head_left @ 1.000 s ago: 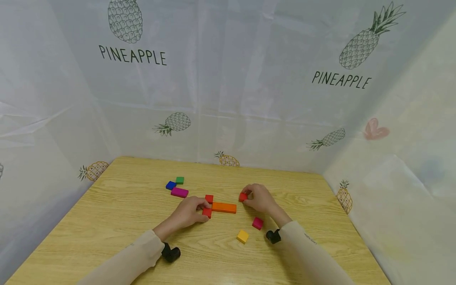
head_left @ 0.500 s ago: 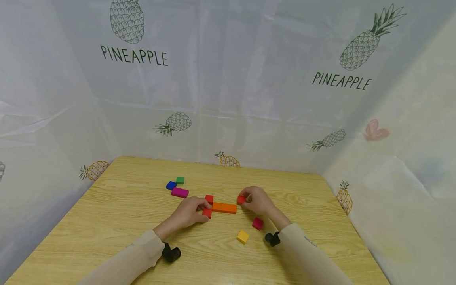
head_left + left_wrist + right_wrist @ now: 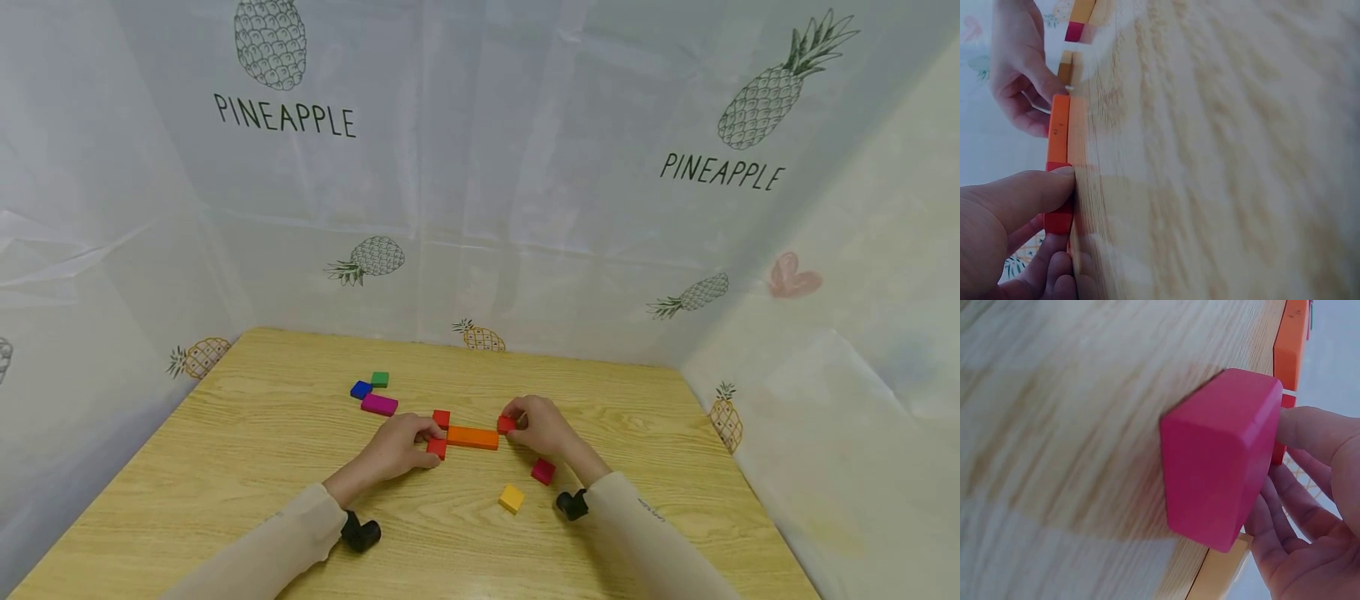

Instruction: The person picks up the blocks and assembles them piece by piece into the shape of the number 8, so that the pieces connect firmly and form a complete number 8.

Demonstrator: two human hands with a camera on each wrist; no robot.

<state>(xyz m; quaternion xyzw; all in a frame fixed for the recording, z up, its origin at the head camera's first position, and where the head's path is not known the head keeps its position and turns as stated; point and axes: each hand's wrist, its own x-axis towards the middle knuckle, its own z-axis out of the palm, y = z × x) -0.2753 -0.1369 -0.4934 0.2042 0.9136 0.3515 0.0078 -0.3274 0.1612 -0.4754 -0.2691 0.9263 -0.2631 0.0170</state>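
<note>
An orange rectangular block [image 3: 472, 437] lies on the wooden table, with two small red blocks at its left end. My left hand [image 3: 393, 448] pinches the nearer red block [image 3: 437, 450] between thumb and finger. The farther red block [image 3: 442, 417] lies just beyond those fingertips. At the orange block's right end, my right hand [image 3: 543, 427] pinches another red block [image 3: 506, 425]. A thin gap shows between that red block and the orange one in the right wrist view. A crimson block [image 3: 1222, 456] lies nearer me than the right hand, partly hiding its fingers there.
A yellow block [image 3: 512, 498] lies toward the front of the table [image 3: 247, 433]. Magenta [image 3: 379, 405], blue [image 3: 361, 390] and green [image 3: 380, 379] blocks sit close together at the back left. Printed curtains [image 3: 495, 167] stand behind the table and along its sides.
My right hand has brought its red block left and slightly nearer me, up beside the orange block's right end. The left hand has stayed in place.
</note>
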